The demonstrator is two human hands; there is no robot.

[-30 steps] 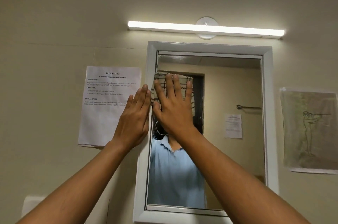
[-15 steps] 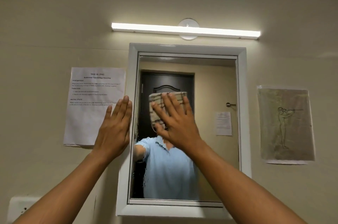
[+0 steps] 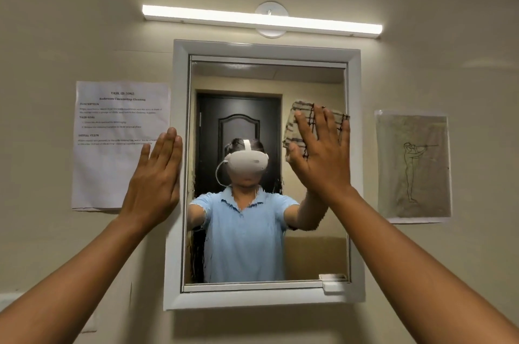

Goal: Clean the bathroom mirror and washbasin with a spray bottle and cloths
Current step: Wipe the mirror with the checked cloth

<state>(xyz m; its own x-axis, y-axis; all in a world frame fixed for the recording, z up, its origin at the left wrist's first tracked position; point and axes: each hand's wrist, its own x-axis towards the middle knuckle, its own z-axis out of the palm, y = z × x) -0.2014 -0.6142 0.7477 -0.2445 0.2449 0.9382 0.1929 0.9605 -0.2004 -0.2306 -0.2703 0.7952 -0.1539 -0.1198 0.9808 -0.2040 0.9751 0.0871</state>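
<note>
While the right hand (image 3: 323, 152), fingers spread flat, is pressing the cloth (image 3: 302, 130) at the mirror (image 3: 241, 231)'s right edge, unwiped glass is lying leftward; the left hand (image 3: 157, 178) is bracing flat.

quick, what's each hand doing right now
Left hand: open, flat against the mirror frame, holding nothing.
Right hand: open, straight fingers pressing the striped cloth on the mirror glass.

Glossy glass mirror (image 3: 252, 85), woven cloth (image 3: 295, 130)
</note>
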